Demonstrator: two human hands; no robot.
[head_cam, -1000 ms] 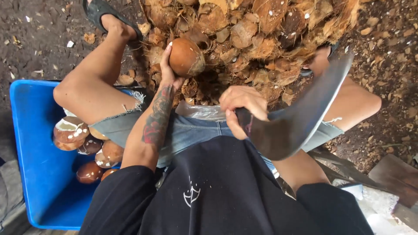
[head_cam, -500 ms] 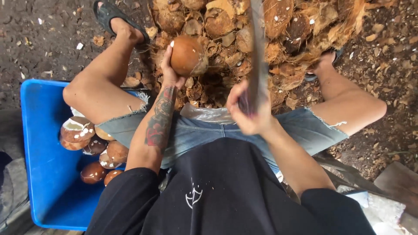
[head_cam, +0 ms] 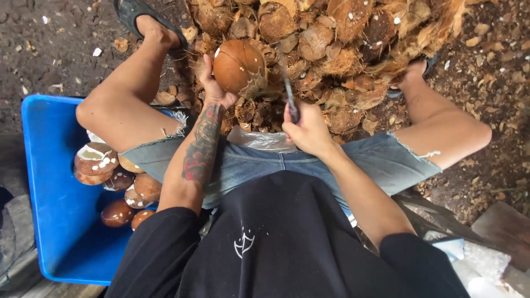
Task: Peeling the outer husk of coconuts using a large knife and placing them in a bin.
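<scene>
Sitting over a heap of coconut husks [head_cam: 353,38], the person holds a brown, husked coconut [head_cam: 238,67] up in the left hand [head_cam: 212,83], fingers curled round its near side so that it rides just above the pile. The right hand [head_cam: 309,129] is closed tight on the handle of a big knife [head_cam: 288,91], whose blade shows edge-on and stands just beside the coconut, on the side away from the blue tub [head_cam: 49,182]; whether the edge touches the shell I cannot tell. It looks to me like the trimming step: the last fibre and rough shell being chopped or shaved off the nut in hand. To my eye the next stroke calls for a short, controlled cut at the coconut's outer face, with the left fingers kept well back from the blade's path, and a small turn of the nut to bring up a fresh patch. Away from the coconut, behind the person's left knee, the tub holds several cleaned coconuts [head_cam: 118,182], some showing white flesh, lying together against the leg.
</scene>
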